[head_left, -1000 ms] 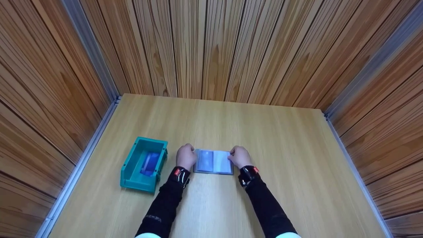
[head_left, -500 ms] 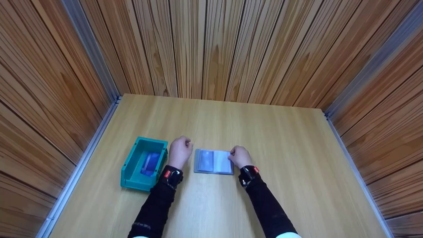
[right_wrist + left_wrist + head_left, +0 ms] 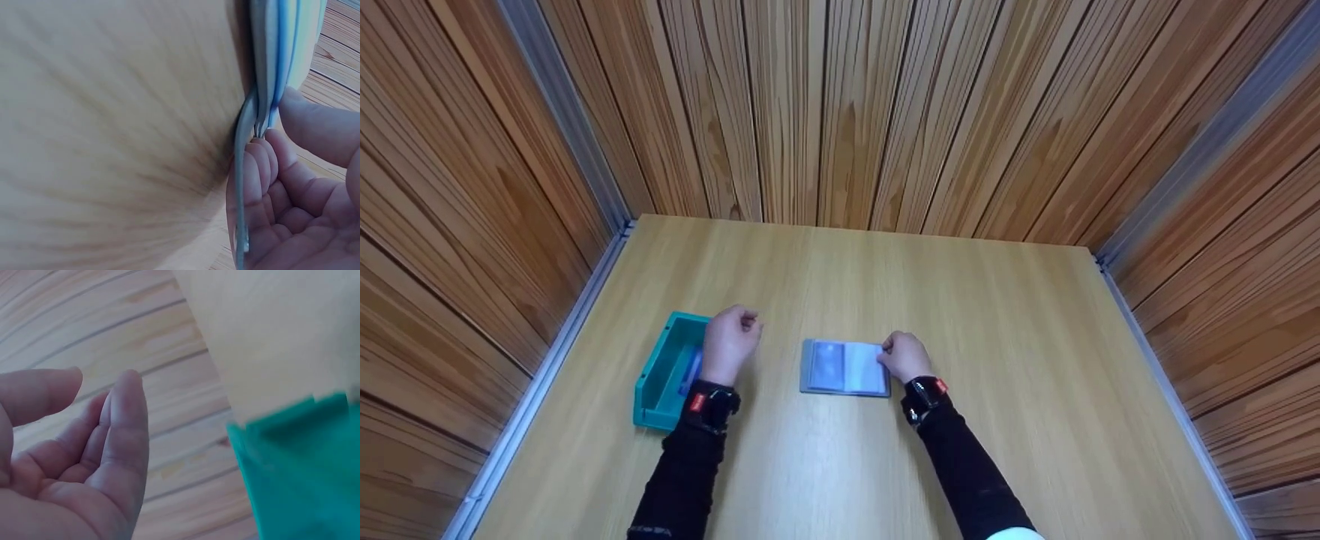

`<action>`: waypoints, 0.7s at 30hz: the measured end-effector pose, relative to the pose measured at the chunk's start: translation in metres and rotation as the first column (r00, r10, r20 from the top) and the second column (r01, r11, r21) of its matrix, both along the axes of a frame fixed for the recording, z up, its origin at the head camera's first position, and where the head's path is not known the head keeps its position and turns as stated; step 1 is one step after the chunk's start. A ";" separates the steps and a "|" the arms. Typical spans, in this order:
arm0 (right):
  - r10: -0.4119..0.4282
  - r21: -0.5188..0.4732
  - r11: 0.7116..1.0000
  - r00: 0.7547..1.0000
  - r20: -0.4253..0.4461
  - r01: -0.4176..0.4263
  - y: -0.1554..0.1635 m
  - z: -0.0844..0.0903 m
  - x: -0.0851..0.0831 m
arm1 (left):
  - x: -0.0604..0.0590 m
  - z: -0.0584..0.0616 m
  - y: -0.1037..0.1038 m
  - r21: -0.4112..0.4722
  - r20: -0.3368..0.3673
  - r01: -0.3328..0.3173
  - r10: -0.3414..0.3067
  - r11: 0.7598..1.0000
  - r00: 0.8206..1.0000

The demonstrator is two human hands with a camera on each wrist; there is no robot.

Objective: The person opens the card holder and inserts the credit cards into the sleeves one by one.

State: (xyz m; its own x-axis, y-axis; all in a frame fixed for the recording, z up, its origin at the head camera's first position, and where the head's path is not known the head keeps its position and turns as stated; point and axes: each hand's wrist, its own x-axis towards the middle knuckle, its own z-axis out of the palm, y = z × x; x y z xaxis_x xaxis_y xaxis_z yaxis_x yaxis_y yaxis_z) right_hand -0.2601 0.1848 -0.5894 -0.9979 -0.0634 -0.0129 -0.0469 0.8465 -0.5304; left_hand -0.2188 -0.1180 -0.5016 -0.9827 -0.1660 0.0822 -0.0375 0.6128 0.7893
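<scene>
A small card holder [image 3: 826,366] lies spread open on the table, its clear bluish sleeves facing up. My right hand [image 3: 907,355] pinches its right edge; in the right wrist view the thumb presses the sleeves [image 3: 288,50], with fingers curled at the other side. A thin grey strap [image 3: 241,185] with a metal snap runs down in front of those fingers. My left hand [image 3: 731,345] is over the right side of a green bin [image 3: 658,371], holding nothing. In the left wrist view its thumb and index finger stand apart, the bin [image 3: 298,467] beside them.
Inside the bin lies a blue item [image 3: 690,373], partly hidden by my left hand and wrist. Wood-plank walls [image 3: 840,112] rise behind and at both sides of the light wooden table [image 3: 997,322], with metal strips along the side edges.
My left hand has let go of the card holder's left edge and moved left to the green bin, covering part of it. My right hand and the card holder have stayed put.
</scene>
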 end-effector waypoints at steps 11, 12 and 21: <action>0.007 -0.006 1.000 1.000 -0.019 -0.007 0.000 0.000 0.002 | 0.008 -0.008 -0.044 -0.030 -0.034 -0.066 0.065 0.997 0.997; 0.007 -0.006 1.000 1.000 -0.021 -0.007 0.000 0.000 0.002 | 0.009 -0.008 -0.047 -0.037 -0.031 -0.071 0.069 0.997 0.997; 0.005 -0.006 1.000 1.000 0.002 -0.005 0.000 0.002 0.001 | 0.007 -0.015 -0.067 -0.144 0.089 -0.054 0.067 0.988 0.994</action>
State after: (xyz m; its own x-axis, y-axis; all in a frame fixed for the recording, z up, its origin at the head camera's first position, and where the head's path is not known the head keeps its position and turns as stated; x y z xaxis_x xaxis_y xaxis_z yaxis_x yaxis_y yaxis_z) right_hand -0.2589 0.1846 -0.5871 -0.9975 -0.0686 -0.0142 -0.0504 0.8430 -0.5356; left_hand -0.2119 -0.1854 -0.5164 -0.9756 -0.2188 0.0176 -0.1473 0.7120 0.6865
